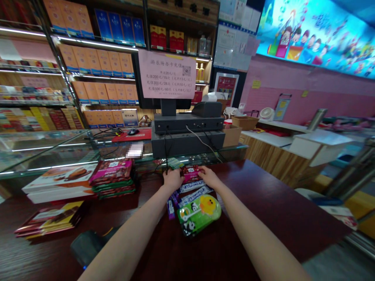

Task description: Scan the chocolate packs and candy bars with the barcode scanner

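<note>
A magenta and brown snack packet [191,174] lies between my two hands at the far side of the dark wooden counter. My left hand [173,179] is closed on its left end, the fingers partly hidden behind the hand. At its right end, my right hand [208,178] pinches the packet. Just below it lie blue and white wrapped bars [195,195] and small purple wrapped sticks [171,208]. Nearer to me, a green pack with a yellow duck and pandas [199,214] rests between my forearms.
Left of my arms are a stack of magenta snack packets [113,175], white boxes [63,179], yellow-red packets [51,219] and a dark handheld scanner [88,246]. Behind the counter stands a cash register [187,136] with cables. A glass display case [58,146] borders the left.
</note>
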`<state>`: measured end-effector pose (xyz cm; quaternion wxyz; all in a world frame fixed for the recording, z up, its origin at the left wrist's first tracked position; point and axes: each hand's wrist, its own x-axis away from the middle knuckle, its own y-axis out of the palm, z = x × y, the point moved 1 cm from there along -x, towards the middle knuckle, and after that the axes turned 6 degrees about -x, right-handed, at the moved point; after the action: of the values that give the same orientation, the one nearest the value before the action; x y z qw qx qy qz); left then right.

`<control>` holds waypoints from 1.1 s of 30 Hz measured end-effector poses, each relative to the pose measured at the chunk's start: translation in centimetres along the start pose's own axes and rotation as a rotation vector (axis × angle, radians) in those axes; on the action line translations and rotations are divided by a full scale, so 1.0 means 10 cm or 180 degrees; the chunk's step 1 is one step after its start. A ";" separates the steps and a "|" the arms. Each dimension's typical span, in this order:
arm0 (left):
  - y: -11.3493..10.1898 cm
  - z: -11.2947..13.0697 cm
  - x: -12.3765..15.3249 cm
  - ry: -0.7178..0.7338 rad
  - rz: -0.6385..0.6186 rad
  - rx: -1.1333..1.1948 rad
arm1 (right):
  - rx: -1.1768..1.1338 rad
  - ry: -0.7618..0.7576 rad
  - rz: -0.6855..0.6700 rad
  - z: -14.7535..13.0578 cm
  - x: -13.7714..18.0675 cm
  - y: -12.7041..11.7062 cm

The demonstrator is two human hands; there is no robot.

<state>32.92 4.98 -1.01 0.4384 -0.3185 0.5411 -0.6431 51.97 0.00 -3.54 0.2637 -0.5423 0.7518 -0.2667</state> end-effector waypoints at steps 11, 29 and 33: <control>-0.09 -0.06 0.02 0.0036 0.0168 0.0830 | -0.1261 -0.0004 0.0334 -0.06 0.06 -0.07; -0.70 -0.51 0.38 0.0307 0.1014 0.1868 | -0.2080 -0.0430 0.0983 -0.57 0.15 -0.05; -0.81 -0.68 0.46 0.0294 0.1101 0.1973 | -0.1877 -0.0600 0.1043 -0.80 0.18 0.00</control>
<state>23.26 3.85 5.12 0.5917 -0.0446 0.3855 -0.7066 45.99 -0.79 2.04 0.2033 -0.4895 0.8459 0.0591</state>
